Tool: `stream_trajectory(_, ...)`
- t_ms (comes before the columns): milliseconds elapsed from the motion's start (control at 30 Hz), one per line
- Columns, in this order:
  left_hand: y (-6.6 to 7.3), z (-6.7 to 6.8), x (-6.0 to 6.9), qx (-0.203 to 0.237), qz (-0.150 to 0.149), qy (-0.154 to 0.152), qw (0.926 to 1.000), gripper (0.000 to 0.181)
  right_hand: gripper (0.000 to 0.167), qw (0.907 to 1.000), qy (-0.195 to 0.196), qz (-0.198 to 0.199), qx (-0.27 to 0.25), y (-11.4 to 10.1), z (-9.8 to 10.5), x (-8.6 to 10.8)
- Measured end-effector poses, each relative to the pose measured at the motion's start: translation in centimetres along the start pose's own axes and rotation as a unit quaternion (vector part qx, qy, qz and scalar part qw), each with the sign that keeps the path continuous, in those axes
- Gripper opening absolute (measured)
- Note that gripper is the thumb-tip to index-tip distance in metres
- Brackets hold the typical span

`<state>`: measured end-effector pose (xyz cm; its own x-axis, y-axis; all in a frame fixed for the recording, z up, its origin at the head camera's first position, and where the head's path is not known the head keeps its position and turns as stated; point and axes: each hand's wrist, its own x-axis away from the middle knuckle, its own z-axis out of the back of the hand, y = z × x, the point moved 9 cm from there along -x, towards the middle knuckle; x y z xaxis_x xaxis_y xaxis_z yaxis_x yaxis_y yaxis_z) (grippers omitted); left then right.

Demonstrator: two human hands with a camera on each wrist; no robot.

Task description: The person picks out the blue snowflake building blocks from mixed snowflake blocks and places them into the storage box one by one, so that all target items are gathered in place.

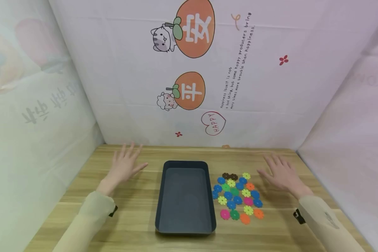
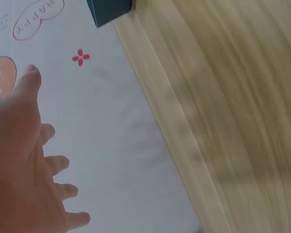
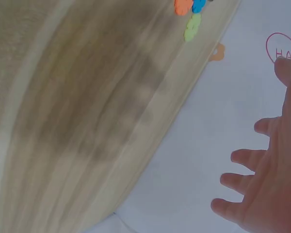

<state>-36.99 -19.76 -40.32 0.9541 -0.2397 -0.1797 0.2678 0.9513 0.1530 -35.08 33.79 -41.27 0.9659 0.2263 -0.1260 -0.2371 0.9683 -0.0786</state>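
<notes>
My left hand (image 1: 123, 167) hovers over the table's left side with fingers spread, holding nothing. On the right, my right hand (image 1: 282, 176) is likewise spread and free of any object. Between them a dark grey rectangular tray (image 1: 186, 229) lies on the wood. Just right of the tray is a loose spread of flat notched plastic discs (image 1: 234, 191) in blue, green, yellow, orange, pink and brown. The right hand is nearest to these discs, apart from them. In the left wrist view a corner of the tray (image 2: 109, 9) shows at the top; the right wrist view catches a yellow disc (image 3: 192, 27).
The wooden table (image 1: 132, 210) meets a white printed cloth wall (image 1: 255, 129) at its back edge. White cloth also stands at the left (image 1: 78, 129) and right (image 1: 343, 140) sides. Both forearms reach in from the front with a dark strap at each wrist.
</notes>
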Motion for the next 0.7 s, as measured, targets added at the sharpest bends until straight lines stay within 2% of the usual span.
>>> stream_trajectory(233,2.7,-0.5,0.9,0.012,-0.048,0.010,0.9987,0.082,0.078,0.9994,0.003,0.019,-0.028,-1.1,-0.1,1.3)
stream_trajectory(333,3.8,-0.9,1.3,0.031,-0.066,0.003,0.9973,0.081,0.074,0.9978,0.012,0.026,-0.059,-1.5,-0.1,2.0)
stream_trajectory(467,4.8,-1.6,1.7,0.051,-0.083,-0.007,0.9952,0.082,0.066,0.9942,0.016,0.031,-0.102,-1.8,-0.4,2.8)
stream_trajectory(700,6.2,-2.8,2.7,0.062,-0.107,-0.011,0.9922,0.084,0.056,0.9898,0.017,0.050,-0.132,-2.3,-1.3,3.9)
